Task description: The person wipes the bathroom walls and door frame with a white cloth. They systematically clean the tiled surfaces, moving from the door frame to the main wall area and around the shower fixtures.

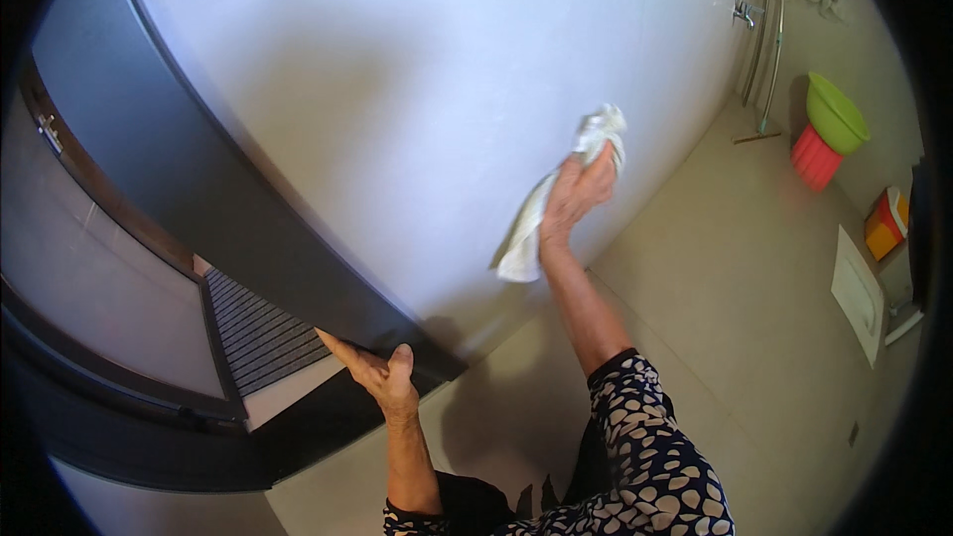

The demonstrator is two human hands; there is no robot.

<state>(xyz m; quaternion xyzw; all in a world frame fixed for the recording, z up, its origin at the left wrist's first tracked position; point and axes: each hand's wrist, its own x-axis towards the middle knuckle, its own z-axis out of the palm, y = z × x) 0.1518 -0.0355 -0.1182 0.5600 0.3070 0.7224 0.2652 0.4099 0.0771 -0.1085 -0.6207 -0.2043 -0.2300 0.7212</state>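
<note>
My right hand (578,194) is closed around a crumpled whitish cloth (524,248). One end of the cloth bunches up beyond my fingers, and the other hangs down past my wrist. Behind it is a smooth pale wall (447,109), close to the cloth; whether they touch I cannot tell. At the lower left, my left hand (385,377) grips the edge of a dark grey door frame (268,223), thumb on the wall side and fingers reaching toward the doorway. Part of those fingers is hidden by the frame.
Past the frame lies a striped grey mat (260,328) in the doorway. Far right, a green basin (836,114) leans above a red plastic stool (816,157). A long-handled squeegee (762,129), an orange-and-yellow box (884,226) and a white squat toilet (859,300) are also there.
</note>
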